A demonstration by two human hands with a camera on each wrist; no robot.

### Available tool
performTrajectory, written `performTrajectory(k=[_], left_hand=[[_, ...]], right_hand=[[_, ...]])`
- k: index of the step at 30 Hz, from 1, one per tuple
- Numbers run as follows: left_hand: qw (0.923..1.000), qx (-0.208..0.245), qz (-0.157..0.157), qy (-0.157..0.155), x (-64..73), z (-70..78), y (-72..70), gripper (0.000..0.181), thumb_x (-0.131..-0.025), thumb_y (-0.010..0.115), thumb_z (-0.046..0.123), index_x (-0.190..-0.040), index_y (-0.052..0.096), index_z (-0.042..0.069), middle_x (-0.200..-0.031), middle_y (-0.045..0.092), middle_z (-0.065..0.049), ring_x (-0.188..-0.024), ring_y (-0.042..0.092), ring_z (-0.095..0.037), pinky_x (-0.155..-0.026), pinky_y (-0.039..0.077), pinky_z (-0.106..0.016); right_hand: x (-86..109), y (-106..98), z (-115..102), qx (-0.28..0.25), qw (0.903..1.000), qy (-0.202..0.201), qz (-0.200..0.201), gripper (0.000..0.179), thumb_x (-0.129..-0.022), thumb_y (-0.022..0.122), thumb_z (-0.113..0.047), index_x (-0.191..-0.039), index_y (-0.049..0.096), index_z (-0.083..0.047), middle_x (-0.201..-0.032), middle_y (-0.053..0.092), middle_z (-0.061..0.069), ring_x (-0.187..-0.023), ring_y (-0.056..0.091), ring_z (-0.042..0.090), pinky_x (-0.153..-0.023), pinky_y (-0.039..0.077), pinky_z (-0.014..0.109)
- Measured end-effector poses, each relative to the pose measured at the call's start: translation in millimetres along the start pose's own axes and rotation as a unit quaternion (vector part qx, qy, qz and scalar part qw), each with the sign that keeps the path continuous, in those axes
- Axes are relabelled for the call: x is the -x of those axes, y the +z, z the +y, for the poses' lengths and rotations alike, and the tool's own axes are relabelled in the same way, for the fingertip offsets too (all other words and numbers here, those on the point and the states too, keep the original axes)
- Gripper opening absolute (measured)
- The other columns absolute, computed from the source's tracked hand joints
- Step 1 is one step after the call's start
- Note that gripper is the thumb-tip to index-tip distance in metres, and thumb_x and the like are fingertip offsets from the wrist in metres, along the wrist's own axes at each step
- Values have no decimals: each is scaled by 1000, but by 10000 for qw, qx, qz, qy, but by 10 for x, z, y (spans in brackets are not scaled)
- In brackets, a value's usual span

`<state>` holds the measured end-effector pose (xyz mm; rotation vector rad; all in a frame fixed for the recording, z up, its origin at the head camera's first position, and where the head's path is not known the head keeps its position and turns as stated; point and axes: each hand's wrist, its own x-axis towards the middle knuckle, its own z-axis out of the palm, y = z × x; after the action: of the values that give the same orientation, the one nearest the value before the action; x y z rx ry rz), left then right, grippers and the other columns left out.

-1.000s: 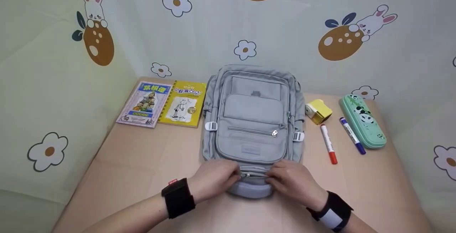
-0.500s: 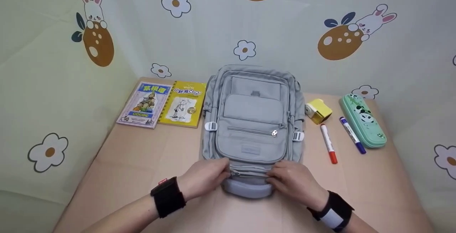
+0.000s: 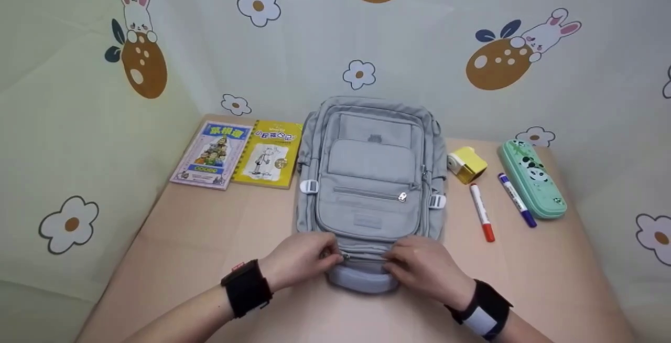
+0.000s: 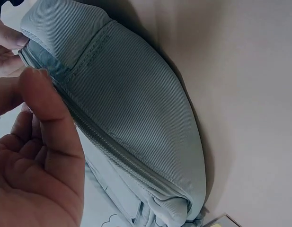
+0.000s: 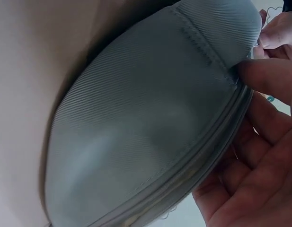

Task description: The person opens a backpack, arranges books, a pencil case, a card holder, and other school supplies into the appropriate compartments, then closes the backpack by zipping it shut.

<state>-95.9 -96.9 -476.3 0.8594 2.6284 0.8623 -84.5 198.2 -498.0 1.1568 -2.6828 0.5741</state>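
Observation:
A grey backpack (image 3: 367,164) lies on its back on the table, its top end and padded grey handle (image 3: 363,281) toward me. Along that end runs a zipper (image 3: 364,257). At its left part my left hand (image 3: 301,259) pinches the zipper pull between thumb and forefinger; the pull itself is mostly hidden by the fingertips. My right hand (image 3: 427,267) pinches the fabric edge beside the zipper, right of the handle. In the right wrist view, thumb (image 5: 269,78) and fingers grip this edge from both sides.
Left of the backpack lie a pink-bordered book (image 3: 212,154) and a yellow book (image 3: 267,154). On its right are a yellow pencil sharpener (image 3: 467,164), a red-capped marker (image 3: 482,212), a blue-capped marker (image 3: 517,200) and a green panda pencil case (image 3: 533,178).
My left hand has moved left along the zipper, and its slider has shifted left with it. My right hand has shifted slightly left, still holding the edge.

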Motion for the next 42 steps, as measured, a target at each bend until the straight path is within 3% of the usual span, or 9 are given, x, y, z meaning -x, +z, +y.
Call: performTrajectory(k=[6,15,23,27,42], left_hand=[[9999,-83,92,-7,9,3,25,10,-95,72,27,-90,66,22,-82,61,15,-72,56,-4,-65,48,-26],[10000,-23,19,-13,53,-20,-6,9,-96,72,23,-91,66,20,-83,62,14,-72,56,-4,-65,48,-27],[9981,497,55,-369,104,-184,-85,10,-94,74,24,-86,68,21,-79,63,15,-73,58,-5,-70,50,-29],[9974,636,118,-330,126,-255,-102,8,-93,75,23,-87,71,19,-79,63,15,-73,58,-5,-70,50,-29],[9948,515,324,-814,201,-512,-256,4,-94,74,16,-90,73,16,-82,65,10,-75,58,-9,-71,50,-32]], right_hand=[[-135,22,-100,-104,9997,14,-243,17,-88,81,-29,-101,79,-17,-90,71,-9,-82,63,9,-71,52,32],[-158,74,-127,130,9994,-330,-1,7,-87,81,-23,-92,78,-18,-87,69,-9,-78,61,10,-69,51,31],[-141,83,-104,33,9993,-367,87,7,-87,81,-23,-91,77,-19,-86,68,-10,-78,62,10,-69,52,31],[-134,84,-103,44,9993,-358,87,7,-86,82,-23,-90,77,-19,-85,68,-10,-77,62,9,-69,52,31],[-125,93,-97,1,9993,-361,87,6,-87,82,-24,-90,78,-20,-85,67,-11,-77,62,9,-67,51,30]])
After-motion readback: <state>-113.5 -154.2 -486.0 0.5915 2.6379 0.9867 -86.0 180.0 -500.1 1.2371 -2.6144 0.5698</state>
